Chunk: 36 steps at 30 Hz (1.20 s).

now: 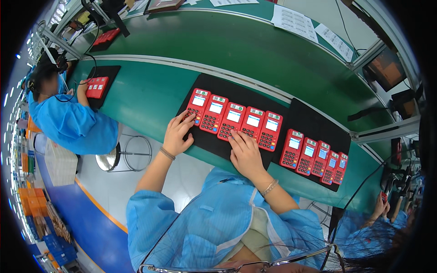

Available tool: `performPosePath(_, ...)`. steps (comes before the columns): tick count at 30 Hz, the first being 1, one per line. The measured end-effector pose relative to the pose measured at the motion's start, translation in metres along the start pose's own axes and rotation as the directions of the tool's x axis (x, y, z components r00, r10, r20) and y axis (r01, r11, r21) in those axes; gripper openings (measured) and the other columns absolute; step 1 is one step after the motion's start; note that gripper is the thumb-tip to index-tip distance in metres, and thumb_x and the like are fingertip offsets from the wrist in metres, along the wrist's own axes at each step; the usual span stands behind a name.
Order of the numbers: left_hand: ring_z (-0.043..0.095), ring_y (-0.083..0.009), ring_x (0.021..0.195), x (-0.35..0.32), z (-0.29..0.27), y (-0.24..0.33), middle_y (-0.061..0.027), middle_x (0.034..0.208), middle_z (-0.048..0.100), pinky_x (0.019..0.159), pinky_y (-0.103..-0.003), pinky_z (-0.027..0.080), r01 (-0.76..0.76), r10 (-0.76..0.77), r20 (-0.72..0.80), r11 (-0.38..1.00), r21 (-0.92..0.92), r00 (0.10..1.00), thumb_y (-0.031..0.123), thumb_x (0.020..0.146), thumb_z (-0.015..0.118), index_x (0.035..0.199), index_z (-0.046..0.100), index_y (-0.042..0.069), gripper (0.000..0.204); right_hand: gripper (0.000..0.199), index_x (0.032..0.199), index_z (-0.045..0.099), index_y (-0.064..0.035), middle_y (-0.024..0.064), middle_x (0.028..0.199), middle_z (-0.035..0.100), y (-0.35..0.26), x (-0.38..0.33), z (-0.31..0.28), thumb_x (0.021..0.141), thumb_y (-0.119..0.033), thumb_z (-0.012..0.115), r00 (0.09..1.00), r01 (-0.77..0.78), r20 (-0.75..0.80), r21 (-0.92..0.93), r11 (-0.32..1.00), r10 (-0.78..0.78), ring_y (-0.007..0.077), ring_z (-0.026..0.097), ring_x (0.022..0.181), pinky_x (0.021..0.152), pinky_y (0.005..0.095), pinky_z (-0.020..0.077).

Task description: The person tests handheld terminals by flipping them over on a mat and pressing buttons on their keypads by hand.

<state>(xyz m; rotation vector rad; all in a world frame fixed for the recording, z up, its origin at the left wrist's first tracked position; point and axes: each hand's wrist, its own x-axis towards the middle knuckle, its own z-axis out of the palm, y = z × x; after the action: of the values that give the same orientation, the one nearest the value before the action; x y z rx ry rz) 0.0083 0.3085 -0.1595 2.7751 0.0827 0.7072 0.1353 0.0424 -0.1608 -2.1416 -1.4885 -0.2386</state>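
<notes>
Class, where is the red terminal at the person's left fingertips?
In the head view, the red terminal lies left of centre, leftmost of five on the central black mat, the left hand at its lower end.

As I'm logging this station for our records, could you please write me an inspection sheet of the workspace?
Surface: green bench with black left mat and right mat.
Job's things: five red terminals on each mat, screens lit.
Clutter: paper sheets on the far side.
Hands: left hand at leftmost terminal; right hand over third terminal and fourth terminal, left mat.
Cables: black cable crossing the bench's right end.
Surroundings: co-worker in blue at left.
</notes>
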Motion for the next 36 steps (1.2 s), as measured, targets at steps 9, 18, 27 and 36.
performPosePath(9,0.048,-0.0426,0.136,0.002,0.015,-0.007,-0.0229,0.146,0.051,0.113,-0.049,0.038,0.155,-0.173,-0.064,0.961,-0.230,0.983,0.002,0.078,0.063,0.132,0.056,0.001,0.055,0.053,0.131,0.059,-0.0048,0.0157,0.149,0.048,0.008,-0.037,-0.038,0.083,-0.019,0.073,0.990,-0.143,0.019,0.075,0.987,0.142,0.0344,0.045,0.137,0.110,0.0497,0.0398)
performPosePath(18,0.058,-0.0225,0.119,0.004,0.064,-0.104,-0.0182,0.134,0.060,0.103,-0.034,0.046,0.566,-0.749,0.090,0.411,-0.714,0.656,0.020,0.102,0.054,0.139,0.053,-0.005,0.045,0.050,0.132,0.058,-0.0030,0.0169,0.142,0.053,0.054,-0.131,-0.108,0.086,-0.017,0.071,0.796,-0.548,-0.338,-0.054,0.835,0.501,0.0376,0.047,0.135,0.108,0.0495,0.0423)
performPosePath(27,0.057,-0.0157,0.093,0.019,0.065,-0.096,-0.0063,0.104,0.063,0.087,-0.031,0.048,0.519,-0.771,-0.057,0.479,-0.708,0.634,0.024,0.102,0.048,0.105,0.063,0.000,0.028,0.059,0.142,0.051,-0.0051,0.0132,0.149,0.049,0.046,-0.175,-0.112,0.090,-0.028,0.067,0.758,-0.634,-0.296,-0.124,0.764,0.581,0.0309,0.045,0.140,0.114,0.0459,0.0367)
performPosePath(36,0.062,-0.0237,0.098,0.026,0.076,-0.101,-0.0128,0.108,0.068,0.093,-0.034,0.048,0.563,-0.756,-0.135,0.581,-0.588,0.640,0.023,0.099,0.054,0.119,0.063,-0.004,0.035,0.041,0.130,0.056,0.0066,0.0263,0.131,0.058,0.139,-0.235,-0.178,0.098,-0.020,0.059,0.150,-0.927,-0.736,0.127,0.352,0.660,0.0444,0.055,0.120,0.100,0.0501,0.0434)
